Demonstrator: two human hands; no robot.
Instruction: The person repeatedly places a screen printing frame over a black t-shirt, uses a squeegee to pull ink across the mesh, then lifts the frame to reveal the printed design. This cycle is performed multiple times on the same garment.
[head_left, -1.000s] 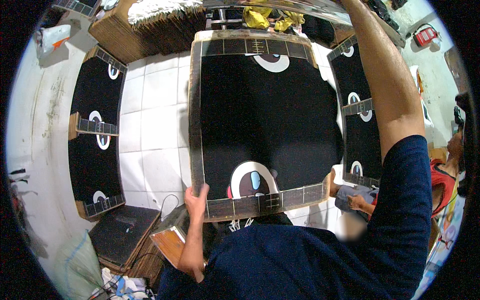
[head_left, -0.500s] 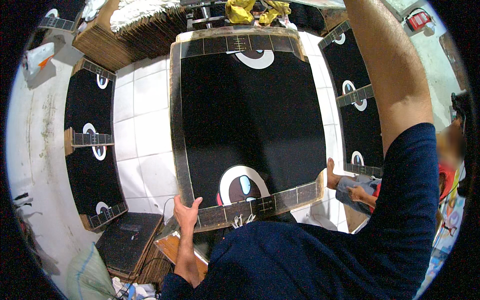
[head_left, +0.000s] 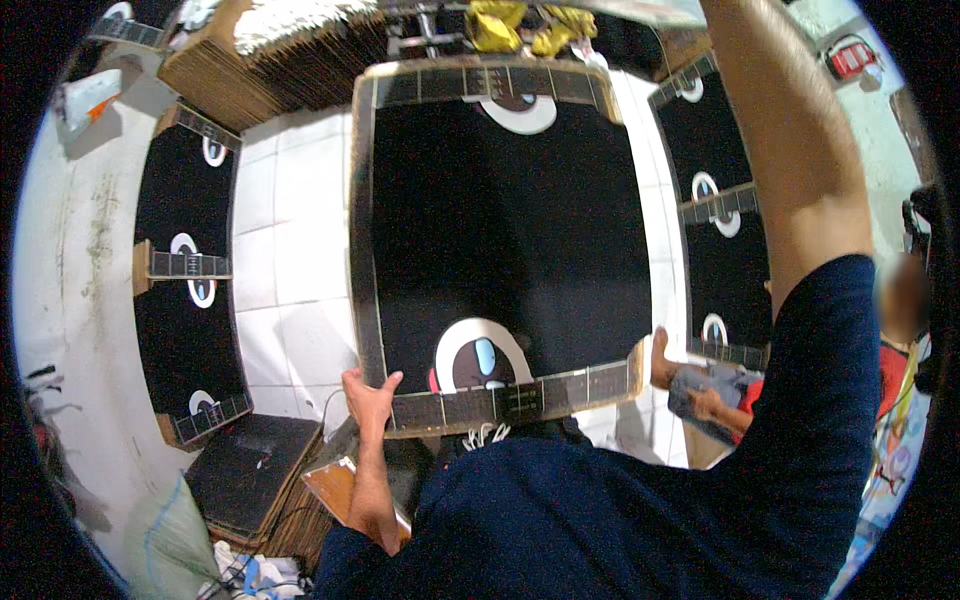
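In front of me is a large wooden-edged board covered with black fabric. Strips with ruled marks cross its near and far ends. Parts of a round white, brown and blue eye print show by the near strip, with another at the far end. My left hand grips the board's near left corner, its thumb on top and fingers at the outer edge. My right arm stretches up past the top right of the picture, so that hand is out of sight.
Similar black-covered boards with eye prints line the left and right sides. Stacked brown boards stand at the far left. Yellow cloths lie beyond the board. Another person's hand is at right.
The view has shifted slightly, and the board's near edge appears a little higher in the picture. My left hand stays on the same corner; my right arm remains stretched out.
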